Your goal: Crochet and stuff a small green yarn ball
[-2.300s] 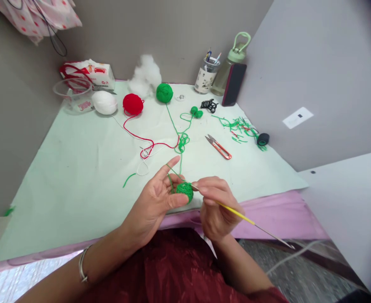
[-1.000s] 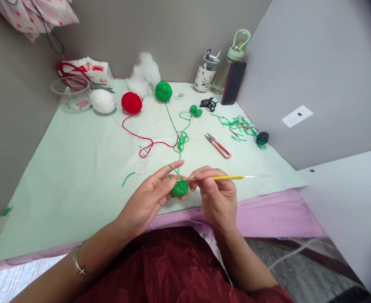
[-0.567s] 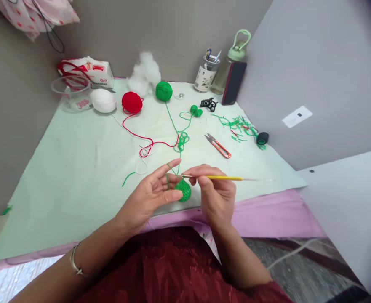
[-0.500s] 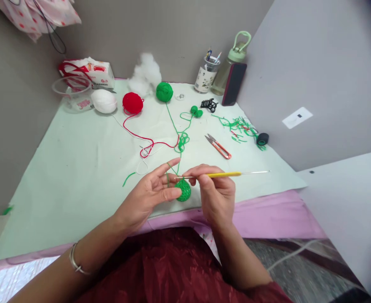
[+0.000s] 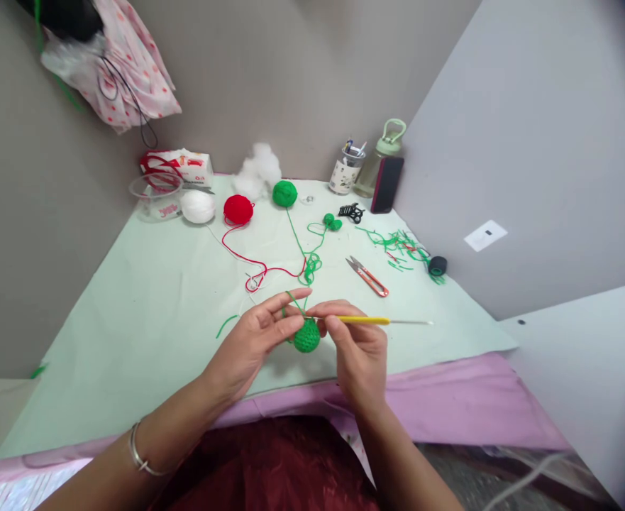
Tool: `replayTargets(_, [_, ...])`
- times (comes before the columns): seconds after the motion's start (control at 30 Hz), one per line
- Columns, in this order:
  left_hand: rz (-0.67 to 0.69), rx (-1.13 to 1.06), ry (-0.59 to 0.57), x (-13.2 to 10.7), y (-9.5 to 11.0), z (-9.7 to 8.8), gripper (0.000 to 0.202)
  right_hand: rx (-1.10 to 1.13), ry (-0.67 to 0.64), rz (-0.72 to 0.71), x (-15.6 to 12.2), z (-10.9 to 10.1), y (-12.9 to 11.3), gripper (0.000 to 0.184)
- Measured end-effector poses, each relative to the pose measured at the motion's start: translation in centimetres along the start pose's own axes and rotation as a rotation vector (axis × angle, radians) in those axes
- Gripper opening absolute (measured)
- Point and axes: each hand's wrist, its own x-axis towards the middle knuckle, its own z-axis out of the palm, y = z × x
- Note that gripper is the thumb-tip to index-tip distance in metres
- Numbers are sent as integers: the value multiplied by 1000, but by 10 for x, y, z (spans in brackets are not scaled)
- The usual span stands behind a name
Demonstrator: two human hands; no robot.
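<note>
A small round green crochet piece (image 5: 306,336) is pinched at its upper left edge by my left hand (image 5: 262,333). Green yarn loops over the raised index finger of that hand and runs back to a loose green tangle (image 5: 313,268). Between thumb and fingers, my right hand (image 5: 359,348) grips a yellow-handled crochet hook (image 5: 364,320), held nearly level. Its working tip lies at the top edge of the crochet piece, where the fingers partly hide it. The other metal end points right.
Behind my hands lie green (image 5: 285,194), red (image 5: 238,210) and white (image 5: 198,206) yarn balls, with white stuffing (image 5: 257,172). Orange thread snips (image 5: 367,276) rest to the right, before green yarn scraps (image 5: 397,245). A bottle (image 5: 379,160) and phone (image 5: 387,185) stand at the back right.
The camera view has tilted up, so the table sits lower in the picture. My left thumb has shifted to the crochet piece's top edge, and more of the piece shows below it.
</note>
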Motion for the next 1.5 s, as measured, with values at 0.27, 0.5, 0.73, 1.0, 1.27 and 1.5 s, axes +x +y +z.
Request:
replayTargets(0.27, [-27, -159, 33, -9, -2, 9, 62, -473, 50, -545, -18, 10, 11, 56])
replayTargets(0.5, [-37, -142, -49, -8, 12, -5, 48, 44, 88, -100, 2, 0, -7, 19])
replayTargets(0.73, [94, -88, 98, -6, 2, 10, 54, -158, 79, -221, -3, 12, 1, 23])
replayTargets(1.0, [-39, -99, 30, -3, 5, 2, 49, -86, 94, -176, -2, 5, -5, 22])
replayTargets(1.27, [197, 131, 156, -6, 1, 4, 52, 281, 160, 168, 5, 11, -3, 15])
replayTargets(1.5, [96, 42, 104, -6, 2, 2, 57, 265, 111, 103, 2, 10, 1, 10])
